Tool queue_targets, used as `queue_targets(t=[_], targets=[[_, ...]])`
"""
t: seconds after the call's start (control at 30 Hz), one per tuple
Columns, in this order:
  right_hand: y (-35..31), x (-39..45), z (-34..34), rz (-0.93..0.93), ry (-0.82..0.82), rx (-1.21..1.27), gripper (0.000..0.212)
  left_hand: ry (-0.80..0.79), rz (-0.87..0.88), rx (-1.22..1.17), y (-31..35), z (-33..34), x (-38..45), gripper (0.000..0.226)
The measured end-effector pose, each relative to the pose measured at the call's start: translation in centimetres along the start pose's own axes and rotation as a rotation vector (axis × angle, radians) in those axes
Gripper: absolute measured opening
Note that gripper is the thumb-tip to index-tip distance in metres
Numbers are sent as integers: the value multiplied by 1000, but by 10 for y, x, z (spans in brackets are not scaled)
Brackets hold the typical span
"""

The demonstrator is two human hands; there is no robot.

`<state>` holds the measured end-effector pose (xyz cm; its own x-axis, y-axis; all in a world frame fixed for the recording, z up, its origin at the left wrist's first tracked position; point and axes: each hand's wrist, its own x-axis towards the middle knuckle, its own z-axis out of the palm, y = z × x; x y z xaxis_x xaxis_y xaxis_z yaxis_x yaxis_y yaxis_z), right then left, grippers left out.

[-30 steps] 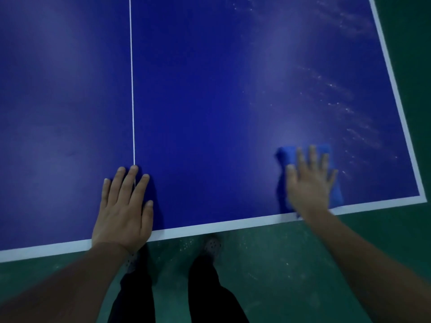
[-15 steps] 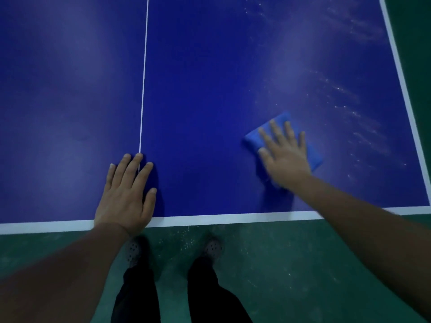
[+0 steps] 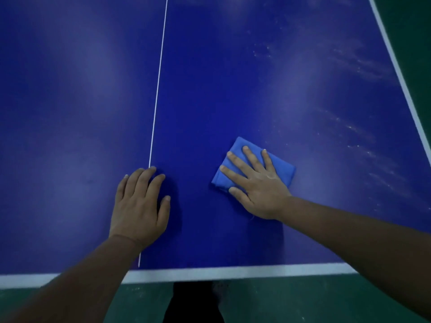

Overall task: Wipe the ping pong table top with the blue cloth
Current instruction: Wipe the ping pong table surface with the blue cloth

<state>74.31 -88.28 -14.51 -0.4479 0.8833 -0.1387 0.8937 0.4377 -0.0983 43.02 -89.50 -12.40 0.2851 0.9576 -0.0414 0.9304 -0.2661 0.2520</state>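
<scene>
Pressing the blue cloth flat is the right hand, fingers straight and spread out on top of it, not curled round anything. The cloth is folded into a small pad and sits on the right half of the bench, a bit right of the white centre line and well in from the near white edge stripe. Its long axis runs on a diagonal, from lower left up to upper right, and the fingers point up and to the left across it.

What matters for the next stroke, I'd say: the pale dusty streaks all lie to the right of the cloth and further up, toward the right sideline. So the pad probably needs to sweep out that way, away from the body.

The left hand isn't anywhere near the cloth. It's planted flat on the bench right over the centre line, fingers straight and close together, thumb out to the side, looks like it's just bracing. Right forearm comes in low from the lower right corner, so it's clearly the nearer one for those streaks.
</scene>
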Motion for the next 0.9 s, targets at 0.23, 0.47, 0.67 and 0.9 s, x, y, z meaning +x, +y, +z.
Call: queue_targets(t=[0.23, 0.47, 0.67, 0.9], targets=[[99, 108, -24, 106, 20, -21, 59, 29, 79, 9, -11, 2, 159, 63], [83, 141, -26, 265, 103, 11, 58, 20, 15, -24, -23, 2, 195, 64], [131, 151, -34, 12, 37, -63, 56, -75, 18, -23, -25, 1, 201, 63], [96, 201, -26, 165, 82, -16, 55, -91, 17, -28, -26, 1, 205, 61]])
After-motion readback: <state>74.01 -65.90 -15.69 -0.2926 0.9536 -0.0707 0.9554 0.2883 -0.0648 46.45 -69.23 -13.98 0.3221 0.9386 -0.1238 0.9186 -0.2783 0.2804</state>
